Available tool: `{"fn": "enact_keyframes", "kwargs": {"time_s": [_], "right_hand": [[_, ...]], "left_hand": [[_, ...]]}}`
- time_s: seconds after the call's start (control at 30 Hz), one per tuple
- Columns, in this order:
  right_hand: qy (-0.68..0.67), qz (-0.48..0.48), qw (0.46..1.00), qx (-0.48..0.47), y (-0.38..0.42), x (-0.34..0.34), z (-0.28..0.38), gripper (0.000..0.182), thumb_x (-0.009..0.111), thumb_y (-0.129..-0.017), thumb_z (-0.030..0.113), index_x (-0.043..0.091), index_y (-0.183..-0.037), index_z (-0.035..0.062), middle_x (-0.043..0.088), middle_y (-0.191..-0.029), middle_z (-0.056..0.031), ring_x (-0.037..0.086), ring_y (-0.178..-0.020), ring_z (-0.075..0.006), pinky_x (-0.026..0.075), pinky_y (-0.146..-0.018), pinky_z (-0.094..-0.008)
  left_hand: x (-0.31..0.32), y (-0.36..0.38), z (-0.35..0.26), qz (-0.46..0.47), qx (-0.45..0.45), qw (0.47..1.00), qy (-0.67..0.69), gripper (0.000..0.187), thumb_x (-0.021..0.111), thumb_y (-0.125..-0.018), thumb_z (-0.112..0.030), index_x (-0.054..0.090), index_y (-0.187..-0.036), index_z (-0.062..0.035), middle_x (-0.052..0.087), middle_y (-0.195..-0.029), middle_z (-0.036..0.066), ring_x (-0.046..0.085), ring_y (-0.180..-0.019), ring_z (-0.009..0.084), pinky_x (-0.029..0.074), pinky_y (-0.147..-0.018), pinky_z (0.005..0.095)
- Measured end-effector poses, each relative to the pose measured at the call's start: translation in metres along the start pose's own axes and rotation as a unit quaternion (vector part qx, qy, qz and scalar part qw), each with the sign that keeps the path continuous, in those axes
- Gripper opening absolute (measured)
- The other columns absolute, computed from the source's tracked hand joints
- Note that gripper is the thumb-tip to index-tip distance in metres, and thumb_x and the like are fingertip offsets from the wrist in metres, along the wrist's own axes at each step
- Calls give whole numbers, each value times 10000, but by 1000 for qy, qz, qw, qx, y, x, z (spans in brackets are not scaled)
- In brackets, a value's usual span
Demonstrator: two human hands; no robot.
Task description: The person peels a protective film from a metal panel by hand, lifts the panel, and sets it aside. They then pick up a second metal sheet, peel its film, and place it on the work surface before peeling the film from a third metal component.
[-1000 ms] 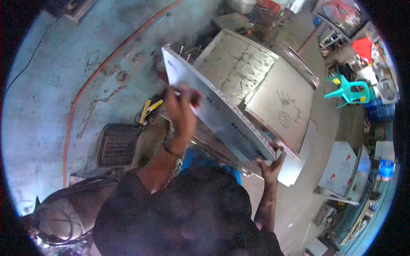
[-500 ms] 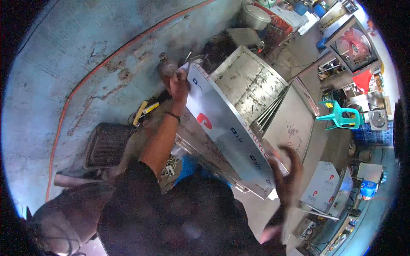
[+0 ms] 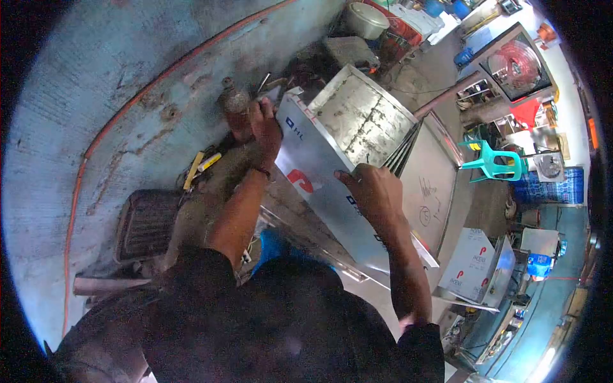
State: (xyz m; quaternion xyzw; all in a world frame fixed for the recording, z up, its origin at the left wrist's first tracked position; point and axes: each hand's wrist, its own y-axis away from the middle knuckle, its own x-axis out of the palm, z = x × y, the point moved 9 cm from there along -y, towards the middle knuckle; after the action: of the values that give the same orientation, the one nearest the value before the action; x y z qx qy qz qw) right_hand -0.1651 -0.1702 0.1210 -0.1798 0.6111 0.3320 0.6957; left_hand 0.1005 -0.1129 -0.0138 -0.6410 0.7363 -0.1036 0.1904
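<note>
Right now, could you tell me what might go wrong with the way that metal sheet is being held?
The left hand grips the metal sheet by a bare corner edge, which could cut. The right hand only presses flat on its face, so the tilted sheet might slide toward the stacked sheets behind.

a metal workshop, rough and crowded. a stained blue wall [image 3: 96, 96] with an orange cable [image 3: 153, 83] running along it, stainless sheets [image 3: 434, 185] stacked against a scuffed steel worktop [image 3: 357, 115], hand tools [image 3: 201, 166] lying on the floor, a big fan [image 3: 511, 60] in a frame, a green plastic chair [image 3: 495, 163], and boxed sheet stock [image 3: 472, 268] on the concrete floor.
</note>
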Motion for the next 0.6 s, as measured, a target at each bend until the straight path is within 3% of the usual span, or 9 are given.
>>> {"fn": "enact_keyframes", "kwargs": {"time_s": [0.1, 0.17, 0.27, 0.33, 0.37, 0.43, 0.5, 0.57, 0.6], "right_hand": [[-56, -44, 997, 18, 24, -32, -1, 532, 656, -873, 530, 655, -712, 23, 620, -600, -184, 666, -611, -349, 495, -603, -471], [-20, -63, 995, 75, 46, -58, -4, 464, 677, -879, 467, 635, -745, 25, 650, -665, -189, 673, -644, -361, 509, -591, -458], [-133, -159, 976, 68, 84, -87, -13, 419, 740, -853, 384, 596, -724, 13, 626, -628, -175, 643, -584, -346, 484, -559, -433], [-166, -192, 965, 67, 103, -93, -19, 386, 763, -840, 345, 602, -735, 10, 623, -631, -168, 631, -573, -334, 476, -553, -416], [-194, -218, 954, 69, 114, -97, -23, 357, 786, -827, 305, 607, -746, 7, 621, -635, -160, 619, -562, -322, 467, -548, -400], [-239, -270, 932, 48, 128, -87, -32, 333, 793, -822, 281, 616, -763, 5, 625, -656, -155, 617, -583, -314, 464, -564, -398], [-282, -320, 904, 25, 141, -75, -44, 310, 800, -817, 256, 625, -779, 3, 629, -677, -150, 615, -605, -305, 462, -580, -396], [-294, -324, 899, 25, 147, -59, -56, 303, 735, -890, 228, 664, -951, -60, 722, -790, -155, 672, -712, -175, 501, -655, -327], [-330, -345, 878, 19, 148, -48, -62, 255, 715, -899, 177, 656, -958, -64, 711, -801, -173, 684, -741, -217, 503, -675, -349]], "left_hand": [[5, -15, -30, 15, 103, 994, 14, 407, 478, -1016, -355, 517, -892, 30, 572, -816, 197, 548, -806, 360, 412, -813, 459], [6, -33, -90, 107, 136, 979, 109, 242, 450, -1026, -146, 562, -1222, -57, 516, -1293, 292, 535, -1105, 451, 443, -936, 489], [-2, -65, -201, 98, 181, 979, -2, 206, 467, -1024, -141, 568, -1157, -21, 597, -1140, 251, 601, -1020, 355, 481, -842, 415], [-17, -70, -271, 93, 207, 955, 190, 175, 491, -1020, -154, 578, -1079, -15, 648, -904, 179, 657, -838, 245, 498, -717, 354], [-18, -65, -296, 132, 146, 945, 262, 310, 543, -988, -279, 551, -991, 31, 609, -710, 200, 640, -641, 320, 482, -628, 441], [-16, -60, -347, 165, 175, 895, 375, 256, 583, -982, -214, 607, -973, 41, 606, -675, 74, 585, -605, 114, 464, -527, 294], [-33, -33, -401, 198, 211, 895, 339, 213, 489, -1038, -205, 510, -1009, 4, 563, -702, 28, 577, -593, 116, 447, -498, 283], [-36, -7, -434, 226, 318, 884, 260, 199, 472, -1038, -191, 510, -959, -13, 582, -699, 47, 579, -597, 111, 446, -508, 282], [-37, 3, -437, 234, 330, 887, 224, 199, 464, -1040, -190, 508, -958, -14, 589, -703, 51, 579, -596, 111, 446, -510, 279]]}}
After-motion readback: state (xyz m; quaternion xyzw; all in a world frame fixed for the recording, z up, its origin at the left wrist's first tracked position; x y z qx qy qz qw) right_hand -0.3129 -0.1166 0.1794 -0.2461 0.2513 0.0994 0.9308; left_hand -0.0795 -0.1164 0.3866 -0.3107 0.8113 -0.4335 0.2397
